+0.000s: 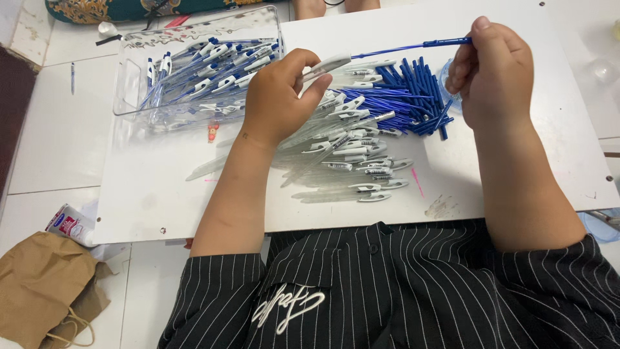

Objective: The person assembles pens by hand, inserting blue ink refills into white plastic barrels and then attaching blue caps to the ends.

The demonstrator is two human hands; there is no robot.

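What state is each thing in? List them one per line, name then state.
left hand: closed around a clear pen barrel, holding it level.
right hand: pinching a blue refill, its far end at the barrel's mouth.
clear tray: upright, holding assembled pens.
empty barrels: loose heap on the white board.
blue refills: loose pile beside the barrels.
brown paper bag: crumpled on the floor.
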